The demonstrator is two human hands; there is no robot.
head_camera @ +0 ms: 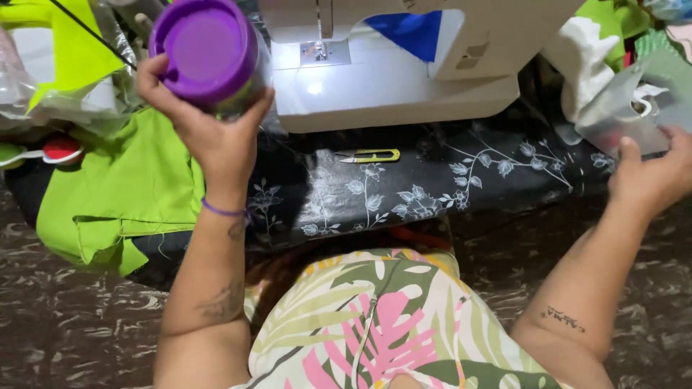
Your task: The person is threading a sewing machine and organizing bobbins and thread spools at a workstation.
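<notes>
Left hand (pixel 216 140): raised over the desk's left side, grip clamped round a jar with a purple lid (pixel 204 52)
Right hand (pixel 652 176): at the right edge, fingers closed on a clear plastic bag (pixel 627 108)
Desk (pixel 404 191): black floral cloth, white sewing machine (pixel 393 68) behind, yellow thread snips (pixel 369 155) just before it
Left side: green fabric (pixel 122 191) lying beside the left wrist

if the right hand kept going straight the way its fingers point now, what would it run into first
The right hand already grips a clear plastic bag and points up and away. Straight on, it would likely meet the white cloth and green fabric pile beyond the bag, though depth is hard to judge.
</notes>
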